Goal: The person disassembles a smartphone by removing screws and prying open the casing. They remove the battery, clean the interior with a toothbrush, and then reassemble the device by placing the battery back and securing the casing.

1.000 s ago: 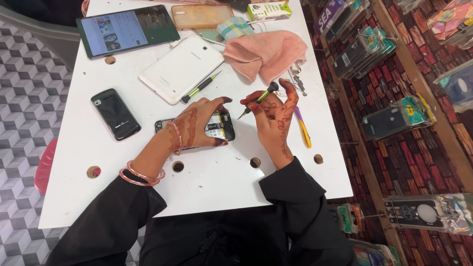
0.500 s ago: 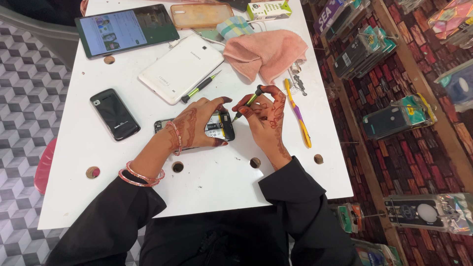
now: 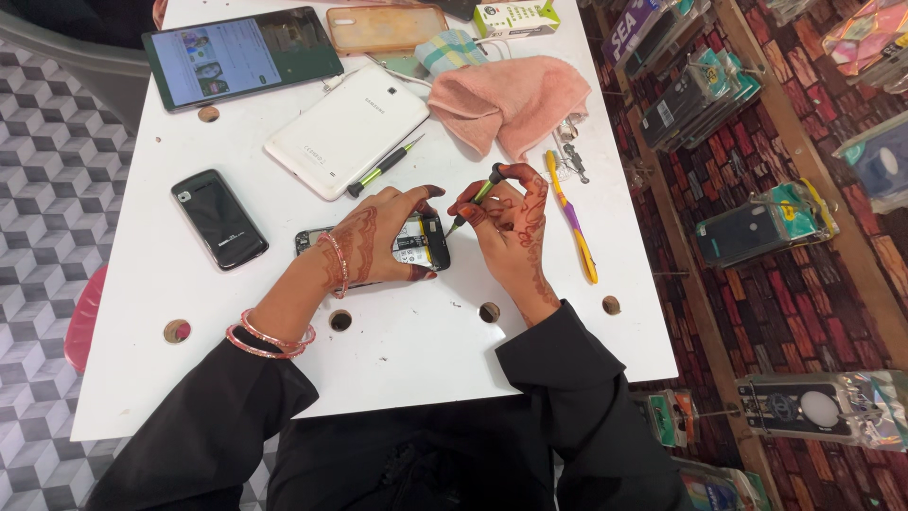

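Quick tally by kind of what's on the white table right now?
Phones: 2, opened phone, black phone
Tablets: 2, white, dark
Screwdrivers: 2, one in right hand, one loose
Toothbrush: 1
Pink cloth: 1
Total: 8

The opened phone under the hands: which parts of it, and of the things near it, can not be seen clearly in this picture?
- Opened phone, head view: its middle is hidden under the left hand.
- Screwdriver tip: too small to show which screw it meets; the right hand covers the shaft.
- Tan phone case: cut off by the top edge.
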